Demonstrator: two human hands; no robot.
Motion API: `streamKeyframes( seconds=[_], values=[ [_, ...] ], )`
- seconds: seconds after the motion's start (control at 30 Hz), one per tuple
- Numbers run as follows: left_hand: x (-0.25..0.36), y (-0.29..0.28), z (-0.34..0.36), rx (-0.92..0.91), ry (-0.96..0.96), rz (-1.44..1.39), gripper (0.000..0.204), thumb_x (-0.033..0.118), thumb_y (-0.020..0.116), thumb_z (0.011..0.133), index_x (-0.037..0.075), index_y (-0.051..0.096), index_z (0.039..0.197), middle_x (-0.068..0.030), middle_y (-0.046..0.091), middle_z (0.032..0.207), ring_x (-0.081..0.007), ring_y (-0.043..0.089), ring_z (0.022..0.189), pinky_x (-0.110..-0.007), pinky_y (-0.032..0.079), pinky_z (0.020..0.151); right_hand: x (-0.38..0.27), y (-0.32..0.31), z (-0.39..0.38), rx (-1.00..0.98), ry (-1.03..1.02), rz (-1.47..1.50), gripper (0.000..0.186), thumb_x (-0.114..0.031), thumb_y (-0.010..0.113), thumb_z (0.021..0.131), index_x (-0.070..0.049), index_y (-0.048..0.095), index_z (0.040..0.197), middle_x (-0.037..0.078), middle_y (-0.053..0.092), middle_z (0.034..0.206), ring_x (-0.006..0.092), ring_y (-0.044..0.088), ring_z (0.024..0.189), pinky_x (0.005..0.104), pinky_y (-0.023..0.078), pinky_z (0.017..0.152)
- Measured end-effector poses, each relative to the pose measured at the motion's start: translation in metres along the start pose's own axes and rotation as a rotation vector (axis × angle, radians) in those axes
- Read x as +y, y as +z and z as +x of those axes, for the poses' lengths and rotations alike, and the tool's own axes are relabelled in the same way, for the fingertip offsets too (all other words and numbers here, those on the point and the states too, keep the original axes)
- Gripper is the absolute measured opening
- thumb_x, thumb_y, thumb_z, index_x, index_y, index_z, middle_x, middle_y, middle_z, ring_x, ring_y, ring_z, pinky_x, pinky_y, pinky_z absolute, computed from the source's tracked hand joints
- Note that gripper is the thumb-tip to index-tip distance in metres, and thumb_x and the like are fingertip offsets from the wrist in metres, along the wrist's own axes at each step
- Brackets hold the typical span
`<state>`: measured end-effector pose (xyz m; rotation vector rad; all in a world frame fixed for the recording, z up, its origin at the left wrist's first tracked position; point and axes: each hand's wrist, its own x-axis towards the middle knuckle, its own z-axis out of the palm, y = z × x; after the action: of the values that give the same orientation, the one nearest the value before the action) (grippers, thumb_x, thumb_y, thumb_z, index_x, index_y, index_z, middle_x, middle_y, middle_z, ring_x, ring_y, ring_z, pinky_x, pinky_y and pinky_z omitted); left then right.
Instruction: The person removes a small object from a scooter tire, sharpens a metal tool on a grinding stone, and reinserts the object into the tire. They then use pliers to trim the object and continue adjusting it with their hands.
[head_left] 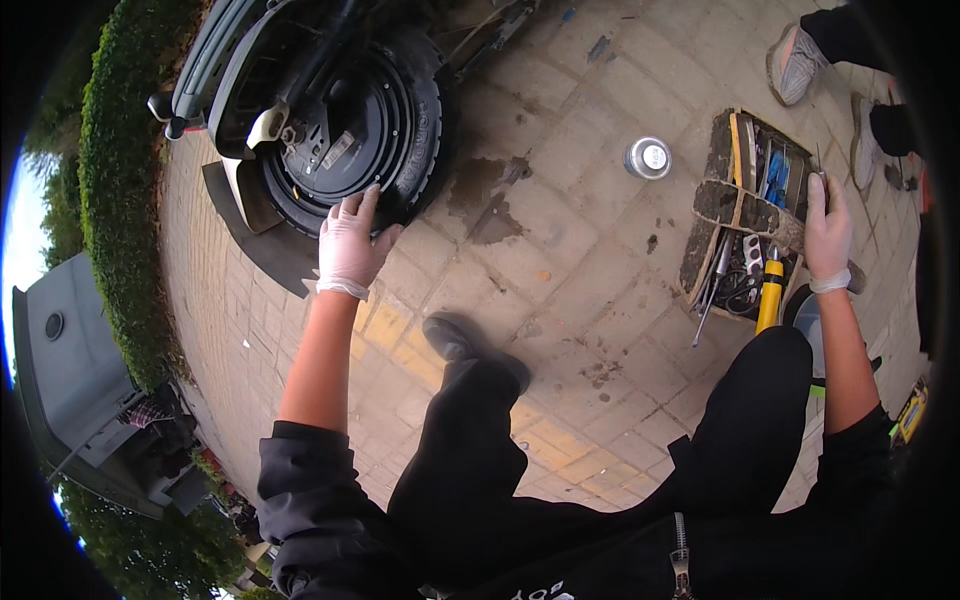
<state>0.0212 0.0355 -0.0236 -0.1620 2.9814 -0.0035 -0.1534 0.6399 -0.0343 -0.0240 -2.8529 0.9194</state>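
Observation:
My gloved left hand (350, 245) rests at the lower edge of a black scooter wheel (392, 170), fingers apart on or against the tire. At the right, my gloved right hand (825, 225) grips a thin metal tool (818, 162) beside a worn, dirty toolbox (718, 158). The box holds blue-handled tools (776, 176), metal wrenches (752, 255), a long screwdriver (712, 290) and a yellow-and-black tool (770, 290). A round metal can (647, 158) stands on the paving left of the box.
A dark mat (270, 255) lies by the wheel on the paving (560, 250). Another person's shoes (795, 65) stand at the upper right. A yellow item (910, 405) lies at the far right. A hedge (115, 200) and a grey structure (75, 350) are at the left.

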Motion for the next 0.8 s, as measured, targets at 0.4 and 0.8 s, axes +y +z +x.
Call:
streamKeyframes(
  seconds=[0.4,0.8],
  values=[
    [0.023,-0.010,0.050,-0.307,0.194,0.124,0.072,0.038,0.070,0.089,-0.009,0.047,0.139,-0.0210,0.055,0.116,-0.0379,0.055,0.108,-0.044,0.052,0.087,-0.069,-0.008,-0.009,0.011,-0.100,-0.141,0.019,-0.017,0.057,0.096,0.000,0.062,0.099,0.020,0.059,0.087,0.0364,0.059,0.080,0.0437,0.047,0.074],
    [0.017,-0.033,0.068,-0.294,0.270,-0.049,0.062,-0.003,0.072,0.085,0.003,0.053,0.144,-0.0074,0.055,0.105,-0.0151,0.059,0.092,-0.029,0.049,0.087,-0.184,0.301,-0.115,0.283,0.205,1.039,0.032,-0.025,0.059,0.100,0.004,0.061,0.115,0.021,0.067,0.094,0.0348,0.066,0.087,0.0380,0.051,0.080]
  ],
)
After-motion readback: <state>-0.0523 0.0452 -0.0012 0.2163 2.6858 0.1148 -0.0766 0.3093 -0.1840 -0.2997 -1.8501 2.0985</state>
